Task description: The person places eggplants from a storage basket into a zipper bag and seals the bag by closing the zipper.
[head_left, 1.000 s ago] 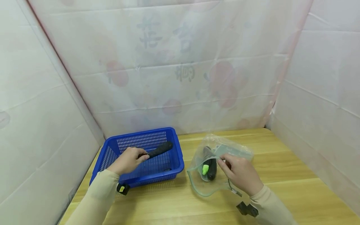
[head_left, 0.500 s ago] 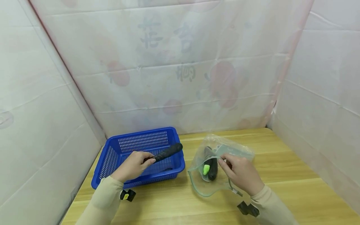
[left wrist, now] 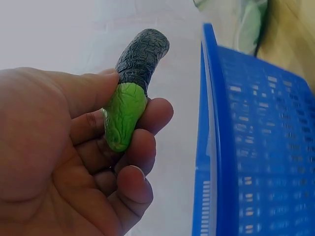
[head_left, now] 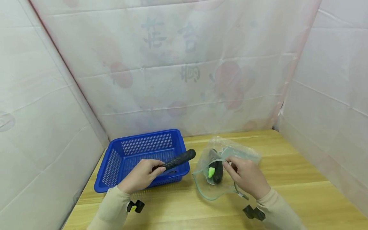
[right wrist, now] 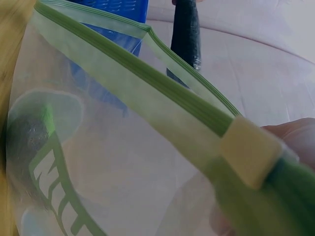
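Left hand [head_left: 143, 175], head view: thumb and fingers pinch one end of a dark eggplant-shaped piece [head_left: 181, 159]; the piece slants up to the right across the near right corner of the blue basket [head_left: 113, 166], its free end past the rim, on the side toward the clear bag [head_left: 241, 153].
Basket floor, head view: a small dark thing [head_left: 172, 172] shows near the front right; too little of it is visible to name.
Right hand [head_left: 247, 175], head view: thumb and curled fingers pinch the bag's edge, and the mouth gapes toward the person.
Bag contents, head view: dark pieces [head_left: 218, 174] lie inside, with a bright green end [head_left: 211, 172] among them.
Table [head_left: 302, 182], head view: pale wood under basket and bag, a printed sheet [head_left: 161, 89] behind.
Grip, left wrist view: the thumb presses the green end of the held piece against the bent fingers; its black wrinkled body sticks out, apart from the basket wall.
Bag mouth, right wrist view: a green zip strip [right wrist: 128, 64] runs to a pale slider [right wrist: 253, 152]; the held piece's dark end shows beyond the opening.
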The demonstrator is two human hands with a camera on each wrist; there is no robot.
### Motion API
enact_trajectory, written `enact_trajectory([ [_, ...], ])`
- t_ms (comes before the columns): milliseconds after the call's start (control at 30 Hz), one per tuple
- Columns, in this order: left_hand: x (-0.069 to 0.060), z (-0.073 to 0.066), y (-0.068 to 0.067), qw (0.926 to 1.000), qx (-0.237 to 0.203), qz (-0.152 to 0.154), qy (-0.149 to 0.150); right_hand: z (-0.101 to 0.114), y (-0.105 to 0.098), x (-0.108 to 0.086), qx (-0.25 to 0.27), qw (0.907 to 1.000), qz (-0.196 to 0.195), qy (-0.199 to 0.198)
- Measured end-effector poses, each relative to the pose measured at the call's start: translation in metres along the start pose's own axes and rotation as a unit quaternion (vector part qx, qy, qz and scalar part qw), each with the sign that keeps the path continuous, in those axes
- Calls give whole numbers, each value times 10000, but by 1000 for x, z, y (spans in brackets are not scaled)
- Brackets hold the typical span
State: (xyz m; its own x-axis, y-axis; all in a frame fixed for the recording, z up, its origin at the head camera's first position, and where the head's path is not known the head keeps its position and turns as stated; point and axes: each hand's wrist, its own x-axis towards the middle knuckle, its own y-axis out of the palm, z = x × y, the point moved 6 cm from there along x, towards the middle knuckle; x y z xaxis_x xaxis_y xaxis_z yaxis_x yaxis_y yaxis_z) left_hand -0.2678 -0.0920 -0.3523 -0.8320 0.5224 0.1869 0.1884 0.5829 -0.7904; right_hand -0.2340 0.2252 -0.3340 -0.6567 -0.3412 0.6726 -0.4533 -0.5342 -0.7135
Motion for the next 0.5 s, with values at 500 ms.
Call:
enact_trajectory([
  [500,-3,-11,18,9986,-492,13,209,1,2,0,-51,10000,36,36],
])
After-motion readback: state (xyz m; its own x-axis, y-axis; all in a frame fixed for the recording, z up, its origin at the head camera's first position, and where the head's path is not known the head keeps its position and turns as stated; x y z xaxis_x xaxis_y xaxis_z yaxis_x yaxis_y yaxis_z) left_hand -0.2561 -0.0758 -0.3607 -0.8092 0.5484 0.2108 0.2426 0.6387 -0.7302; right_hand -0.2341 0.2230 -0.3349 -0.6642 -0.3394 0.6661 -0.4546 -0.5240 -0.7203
